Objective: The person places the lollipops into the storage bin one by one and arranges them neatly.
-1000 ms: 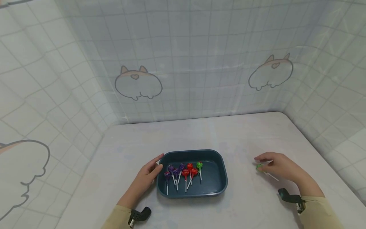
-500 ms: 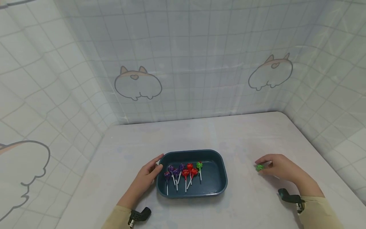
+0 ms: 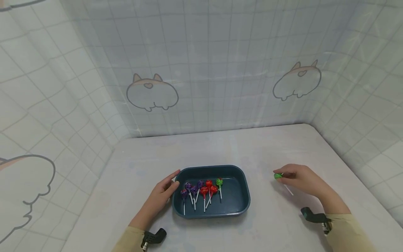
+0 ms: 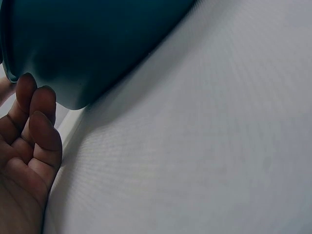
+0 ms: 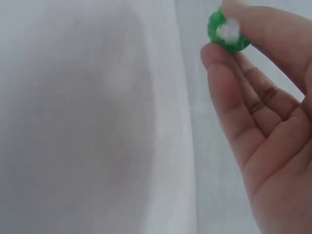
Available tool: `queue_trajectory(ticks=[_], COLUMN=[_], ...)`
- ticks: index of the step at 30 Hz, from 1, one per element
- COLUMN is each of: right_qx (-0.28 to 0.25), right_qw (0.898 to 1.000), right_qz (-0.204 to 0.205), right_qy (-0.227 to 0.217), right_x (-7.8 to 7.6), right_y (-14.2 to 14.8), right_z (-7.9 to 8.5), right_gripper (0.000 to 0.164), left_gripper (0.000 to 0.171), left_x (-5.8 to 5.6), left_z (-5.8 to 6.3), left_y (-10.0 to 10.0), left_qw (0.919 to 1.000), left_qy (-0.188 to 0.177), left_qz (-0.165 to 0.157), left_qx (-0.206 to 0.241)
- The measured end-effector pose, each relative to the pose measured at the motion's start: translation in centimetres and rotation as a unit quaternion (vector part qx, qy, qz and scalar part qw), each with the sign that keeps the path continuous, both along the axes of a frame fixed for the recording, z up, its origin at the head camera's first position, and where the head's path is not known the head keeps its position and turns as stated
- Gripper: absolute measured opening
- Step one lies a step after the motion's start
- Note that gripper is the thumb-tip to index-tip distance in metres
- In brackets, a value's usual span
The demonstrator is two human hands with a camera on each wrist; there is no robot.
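Observation:
A dark blue rectangular tray (image 3: pixel 233 206) holds purple, red and green lollipops, their white sticks pointing toward the near side. Against its left side rests my left hand (image 3: pixel 161 193), thumb at the rim and forefinger by the far left corner. In the left wrist view, the loosely bent fingers (image 4: pixel 46 131) touch the outside of the tray wall (image 4: pixel 83 53). To the right of the tray, my right hand (image 3: pixel 303 179) pinches a green lollipop (image 3: pixel 277 176) by its head. The right wrist view has the green wrapped head (image 5: pixel 229 31) between thumb and fingertips.
Several purple lollipops (image 3: pixel 193 189) lie left in the tray, red lollipops (image 3: pixel 204 190) in the middle, and one green lollipop (image 3: pixel 219 181) right of them. The tray stands on a pale covered table (image 3: pixel 151 154). A grid-patterned curtain (image 3: pixel 220 70) surrounds the far side and flanks.
My right hand has closed its fingertips on the green lollipop and moved it slightly left and away from me. My left hand and the tray stay put.

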State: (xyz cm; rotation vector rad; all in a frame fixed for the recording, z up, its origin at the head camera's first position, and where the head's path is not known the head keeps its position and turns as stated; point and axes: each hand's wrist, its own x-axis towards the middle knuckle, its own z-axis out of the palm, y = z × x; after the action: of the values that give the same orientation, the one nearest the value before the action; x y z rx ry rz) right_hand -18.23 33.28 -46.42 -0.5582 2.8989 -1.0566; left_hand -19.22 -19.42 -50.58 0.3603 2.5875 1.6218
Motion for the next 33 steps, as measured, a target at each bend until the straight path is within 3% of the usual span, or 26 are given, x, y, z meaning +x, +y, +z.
queue_trajectory(ticks=[5, 12, 19, 33], right_qx=[-0.049, -0.083, -0.084, -0.095], right_qw=[0.998, 0.994, 0.996, 0.991], right_qz=[0.005, 0.025, 0.034, 0.085], right_qy=[-0.050, -0.059, -0.022, -0.045], right_x=[-0.4, -1.0, -1.7, -2.8], right_y=[-1.5, -3.0, -4.8, -9.6], right_z=[0.5, 1.5, 2.4, 3.9], right_gripper=[0.039, 0.045, 0.036, 0.032], left_gripper=[0.047, 0.049, 0.049, 0.050], left_x=[0.1, 1.6, 1.5, 1.7], left_z=[0.2, 3.3, 2.9, 3.0], left_y=[0.1, 1.0, 0.8, 0.9], left_qw=[0.9999, 0.9998, 0.9997, 0.9999], left_qy=[-0.004, -0.005, 0.006, -0.006], left_qz=[0.001, -0.016, -0.024, -0.015], left_qx=[-0.010, -0.008, 0.000, -0.004])
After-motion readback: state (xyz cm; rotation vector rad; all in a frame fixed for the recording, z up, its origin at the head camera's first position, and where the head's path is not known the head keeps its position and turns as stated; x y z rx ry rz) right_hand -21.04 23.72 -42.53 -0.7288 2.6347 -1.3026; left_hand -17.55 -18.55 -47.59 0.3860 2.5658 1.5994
